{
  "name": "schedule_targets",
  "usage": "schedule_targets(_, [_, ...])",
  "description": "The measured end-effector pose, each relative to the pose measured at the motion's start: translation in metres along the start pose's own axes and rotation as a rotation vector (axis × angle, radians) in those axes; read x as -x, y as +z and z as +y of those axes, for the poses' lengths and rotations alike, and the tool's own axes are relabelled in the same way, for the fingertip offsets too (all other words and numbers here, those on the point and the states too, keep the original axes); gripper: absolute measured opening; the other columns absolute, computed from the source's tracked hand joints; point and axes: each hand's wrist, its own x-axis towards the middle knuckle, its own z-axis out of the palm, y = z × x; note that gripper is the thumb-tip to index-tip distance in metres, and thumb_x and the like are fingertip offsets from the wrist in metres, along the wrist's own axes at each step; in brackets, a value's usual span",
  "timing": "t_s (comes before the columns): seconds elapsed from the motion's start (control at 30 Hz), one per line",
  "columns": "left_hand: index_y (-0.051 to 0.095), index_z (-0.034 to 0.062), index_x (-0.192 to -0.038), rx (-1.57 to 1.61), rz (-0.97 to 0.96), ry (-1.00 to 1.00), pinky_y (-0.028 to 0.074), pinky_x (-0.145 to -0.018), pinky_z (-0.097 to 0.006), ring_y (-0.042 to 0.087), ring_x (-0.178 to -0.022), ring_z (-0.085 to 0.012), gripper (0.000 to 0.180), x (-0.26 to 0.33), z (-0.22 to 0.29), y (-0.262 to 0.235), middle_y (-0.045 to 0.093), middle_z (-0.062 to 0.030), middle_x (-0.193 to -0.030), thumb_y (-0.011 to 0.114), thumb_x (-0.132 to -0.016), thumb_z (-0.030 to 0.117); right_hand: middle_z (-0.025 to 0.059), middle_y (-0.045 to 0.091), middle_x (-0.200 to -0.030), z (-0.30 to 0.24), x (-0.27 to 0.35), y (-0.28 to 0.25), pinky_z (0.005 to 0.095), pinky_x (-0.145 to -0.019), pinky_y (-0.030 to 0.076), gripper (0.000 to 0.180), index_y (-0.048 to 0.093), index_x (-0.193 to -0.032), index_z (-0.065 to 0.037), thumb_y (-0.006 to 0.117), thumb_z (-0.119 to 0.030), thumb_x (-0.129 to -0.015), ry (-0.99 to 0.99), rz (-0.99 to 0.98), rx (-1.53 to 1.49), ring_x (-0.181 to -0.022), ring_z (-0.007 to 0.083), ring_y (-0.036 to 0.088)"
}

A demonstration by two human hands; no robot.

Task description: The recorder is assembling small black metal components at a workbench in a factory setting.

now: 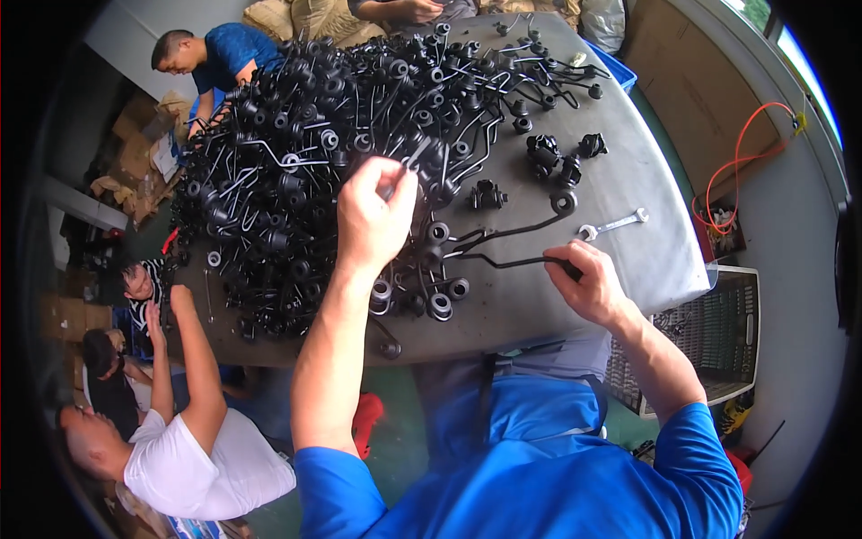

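left hand [375, 214]: fingers pinched on a thin rod at the edge of the heap of black rods [341, 135] | right hand [585, 283]: fingers closed on a black bent rod [503, 242] with a ring end, lying on the grey surface [628, 180] | wrench [613, 224] just beyond

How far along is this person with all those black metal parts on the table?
Done: a few small black pieces sit apart by the wrench. In hand: the right hand grips a bent black rod, and the left hand pinches a small part. Left: the big pile of rods covers much of the table, so most looks undone.
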Motion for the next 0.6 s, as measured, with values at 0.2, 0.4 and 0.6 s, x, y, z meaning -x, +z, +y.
schedule_targets(0.2, [0.061,-0.0008,-0.085,0.018,0.086,-0.032,0.048,-0.057,-0.022,0.059,-0.062,-0.0066,0.013,-0.031,-0.019,0.001,0.065,-0.0035,-0.072,0.067,-0.086,0.01,0.011,0.059,-0.077,-0.004,-0.016,0.009,0.0367,-0.059,0.049,0.014,0.065,-0.094,-0.006,0.066,-0.007,-0.08,-0.036,0.045,0.105,-0.067,0.03,0.06])
schedule_targets(0.4, [0.064,-0.0031,-0.085,0.329,-0.112,-0.348,0.05,-0.059,-0.024,0.063,-0.063,-0.0107,0.014,-0.051,-0.021,-0.003,0.068,-0.0067,-0.073,0.069,-0.081,0.009,0.0102,0.057,-0.073,-0.022,-0.026,-0.018,0.0344,-0.056,0.047,0.016,0.065,-0.09,-0.004,0.069,-0.001,-0.076,-0.097,0.044,0.08,-0.065,0.0279,0.059])
schedule_targets(0.6, [0.065,-0.0018,-0.086,0.486,-0.033,-0.13,0.049,-0.061,-0.021,0.063,-0.066,-0.0086,0.012,-0.069,0.027,-0.024,0.068,-0.0059,-0.077,0.069,-0.084,0.009,0.0081,0.057,-0.072,-0.068,-0.043,-0.043,0.034,-0.055,0.047,0.021,0.064,-0.088,-0.004,0.073,0.002,-0.07,-0.397,0.025,0.168,-0.063,0.0252,0.058])
